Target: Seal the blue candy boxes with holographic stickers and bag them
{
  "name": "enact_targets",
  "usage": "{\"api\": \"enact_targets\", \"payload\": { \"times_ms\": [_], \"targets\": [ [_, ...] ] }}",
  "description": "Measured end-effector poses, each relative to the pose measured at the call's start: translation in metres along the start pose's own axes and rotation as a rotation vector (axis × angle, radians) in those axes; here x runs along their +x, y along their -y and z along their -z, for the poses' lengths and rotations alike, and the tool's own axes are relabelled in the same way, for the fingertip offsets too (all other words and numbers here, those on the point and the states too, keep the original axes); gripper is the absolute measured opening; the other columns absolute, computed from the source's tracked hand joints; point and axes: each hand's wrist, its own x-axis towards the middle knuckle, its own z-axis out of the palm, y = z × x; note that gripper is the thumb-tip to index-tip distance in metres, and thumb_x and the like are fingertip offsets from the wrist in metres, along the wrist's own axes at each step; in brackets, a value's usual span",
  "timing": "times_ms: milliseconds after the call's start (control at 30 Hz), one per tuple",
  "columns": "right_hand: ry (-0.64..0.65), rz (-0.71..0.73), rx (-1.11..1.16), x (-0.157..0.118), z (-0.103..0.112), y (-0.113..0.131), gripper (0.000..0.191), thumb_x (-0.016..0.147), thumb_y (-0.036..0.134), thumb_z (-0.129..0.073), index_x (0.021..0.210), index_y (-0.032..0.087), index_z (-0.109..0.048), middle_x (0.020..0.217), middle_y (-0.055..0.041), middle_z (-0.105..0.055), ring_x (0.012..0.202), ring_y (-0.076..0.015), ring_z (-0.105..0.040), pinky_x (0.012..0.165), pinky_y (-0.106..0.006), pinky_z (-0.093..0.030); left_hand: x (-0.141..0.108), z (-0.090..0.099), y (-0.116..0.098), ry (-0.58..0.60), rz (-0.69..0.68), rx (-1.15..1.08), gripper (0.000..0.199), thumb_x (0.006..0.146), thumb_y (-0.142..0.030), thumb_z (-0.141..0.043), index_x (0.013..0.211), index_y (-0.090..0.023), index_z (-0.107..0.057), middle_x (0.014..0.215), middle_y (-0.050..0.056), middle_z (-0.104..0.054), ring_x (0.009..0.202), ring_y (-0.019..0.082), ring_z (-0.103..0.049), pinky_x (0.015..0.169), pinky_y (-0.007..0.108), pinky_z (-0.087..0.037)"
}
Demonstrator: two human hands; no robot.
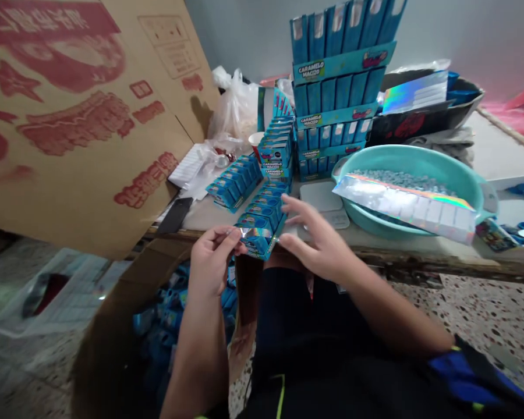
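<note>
My left hand [216, 253] pinches the end of a shiny clear strip [255, 232] at the near end of a tray of small blue boxes [262, 212]. This tray reaches the table's front edge. To its right, my right hand [317, 241] is held with fingers spread and nothing in it, its fingertips near the tray's side. Another row of blue boxes [236, 181] sits to the left.
Stacked blue display trays [332, 96] stand at the back. A turquoise basin [419, 157] of small pieces, with a holographic sheet [406, 206] across it, is at right. A large cardboard box [157, 105] leans at left. Below the table is a box of blue cartons [170, 314].
</note>
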Motion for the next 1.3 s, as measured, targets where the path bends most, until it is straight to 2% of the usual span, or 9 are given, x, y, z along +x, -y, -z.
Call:
{"api": "enact_targets", "payload": {
  "times_ms": [133, 233, 400, 600, 867, 1033, 1167, 1233, 1300],
  "targets": [
    [0.122, -0.195, 0.352, 0.014, -0.057, -0.013, 0.033, 0.091, 0.045, -0.063, 0.101, 0.015, -0.070, 0.080, -0.0033, -0.068, 0.066, -0.0146, -0.060, 0.059, -0.024, -0.046, 0.005, 0.004, 0.008, 0.048, -0.036, 0.051, 0.030, 0.069, -0.036, -0.086, 0.081, -0.015, -0.068, 0.056, -0.003, -0.063, 0.043, 0.007, -0.052, 0.047, 0.016, -0.038],
    [0.082, -0.249, 0.417, 0.022, -0.072, -0.022, 0.029, 0.086, 0.040, -0.063, 0.071, 0.016, -0.064, 0.061, -0.0001, -0.060, 0.056, -0.0122, -0.053, 0.053, -0.023, -0.038, 0.012, 0.012, 0.013, -0.011, -0.103, 0.172, 0.029, 0.074, -0.041, -0.082, 0.084, -0.015, -0.073, 0.055, -0.002, -0.064, 0.043, 0.009, -0.054, 0.048, 0.019, -0.041],
    [0.056, -0.368, 0.567, 0.016, -0.091, -0.034, 0.027, 0.080, 0.043, -0.067, 0.076, 0.016, -0.069, 0.063, -0.0022, -0.065, 0.056, -0.0152, -0.059, 0.054, -0.026, -0.044, 0.024, 0.017, 0.021, -0.212, -0.362, 0.684, 0.024, 0.079, -0.043, -0.079, 0.081, -0.019, -0.079, 0.075, 0.003, -0.075, 0.069, 0.020, -0.069, 0.068, 0.029, -0.054],
    [-0.017, -0.363, 0.774, 0.006, -0.097, -0.041, 0.081, 0.081, 0.043, -0.076, 0.151, 0.023, -0.041, 0.060, 0.0072, -0.059, 0.059, -0.0199, -0.064, 0.062, -0.033, -0.053, 0.035, 0.016, 0.024, -0.119, -0.492, 0.754, 0.015, 0.082, -0.036, -0.077, 0.080, -0.021, -0.080, 0.103, 0.005, -0.077, 0.098, 0.023, -0.072, 0.095, 0.035, -0.054],
    [0.035, -0.435, 0.927, 0.014, -0.101, -0.050, 0.077, 0.074, 0.041, -0.081, 0.138, 0.022, -0.041, 0.058, 0.0093, -0.059, 0.052, -0.0176, -0.061, 0.056, -0.030, -0.053, 0.050, 0.018, 0.035, -0.081, -0.390, 0.699, 0.019, 0.075, -0.038, -0.079, 0.077, -0.019, -0.076, 0.117, 0.010, -0.071, 0.107, 0.026, -0.070, 0.093, 0.037, -0.057],
    [-0.101, -0.549, 0.852, -0.001, -0.132, -0.069, 0.063, 0.066, 0.059, -0.082, 0.088, 0.028, -0.032, 0.049, 0.0155, -0.041, 0.039, -0.0140, -0.048, 0.039, -0.023, -0.038, 0.057, 0.017, 0.043, -0.136, -0.194, 0.419, 0.066, 0.064, -0.025, -0.085, 0.125, -0.018, -0.060, 0.116, 0.011, -0.070, 0.094, 0.025, -0.073, 0.088, 0.041, -0.060],
    [-0.117, -0.311, 0.179, -0.031, -0.080, -0.077, 0.049, 0.092, 0.051, -0.061, 0.067, 0.025, -0.027, 0.060, 0.0035, -0.048, 0.059, -0.0162, -0.058, 0.060, -0.030, -0.049, 0.033, -0.005, 0.033, -0.340, -0.613, 0.686, 0.037, 0.082, -0.021, -0.072, 0.118, -0.021, -0.067, 0.123, 0.010, -0.068, 0.116, 0.030, -0.065, 0.107, 0.052, -0.049],
    [-0.088, -0.085, -0.247, -0.043, -0.011, -0.069, 0.042, 0.096, 0.043, -0.059, 0.064, 0.024, -0.040, 0.077, -0.0037, -0.064, 0.085, -0.0214, -0.065, 0.090, -0.040, -0.050, 0.020, -0.033, 0.025, -0.293, -0.902, 0.724, 0.018, 0.088, -0.016, -0.066, 0.104, -0.023, -0.071, 0.118, 0.006, -0.071, 0.117, 0.028, -0.064, 0.111, 0.050, -0.046],
    [-0.317, -0.131, -0.645, -0.047, 0.071, -0.061, 0.026, 0.100, 0.039, -0.055, 0.078, 0.025, -0.058, 0.110, -0.0089, -0.069, 0.120, -0.0279, -0.059, 0.112, -0.051, -0.035, 0.015, -0.079, 0.019, -0.089, -1.057, 0.649, 0.014, 0.090, -0.013, -0.063, 0.093, -0.022, -0.072, 0.105, 0.004, -0.074, 0.101, 0.023, -0.068, 0.101, 0.044, -0.052]
  ]
}}
